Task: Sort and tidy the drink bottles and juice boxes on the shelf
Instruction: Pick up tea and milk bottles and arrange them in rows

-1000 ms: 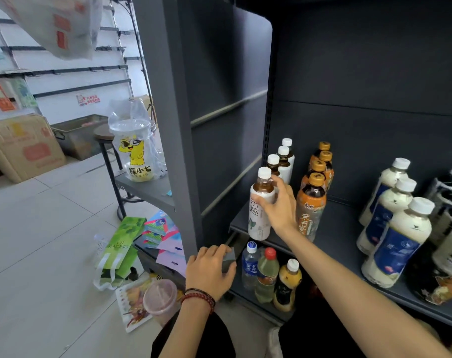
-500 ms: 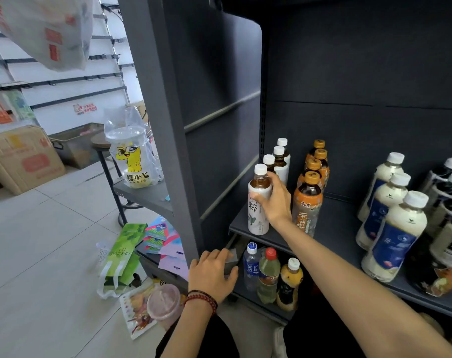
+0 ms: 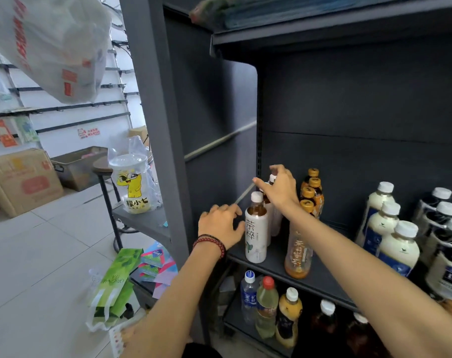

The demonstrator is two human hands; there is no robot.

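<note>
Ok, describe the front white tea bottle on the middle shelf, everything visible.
The white tea bottle stands upright at the front left corner of the middle shelf. It looks plastic: a white cap, a clear neck showing brown tea, and a white wrap printed with dark characters and a small green leaf low down. The left hand lies against its left side, thumb touching the wrap; similar bottles stand close behind it.

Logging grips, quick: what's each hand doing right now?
Left hand: open, thumb against the front bottle.
Right hand: fingers curled over the second bottle, apparently holding its top.
</note>
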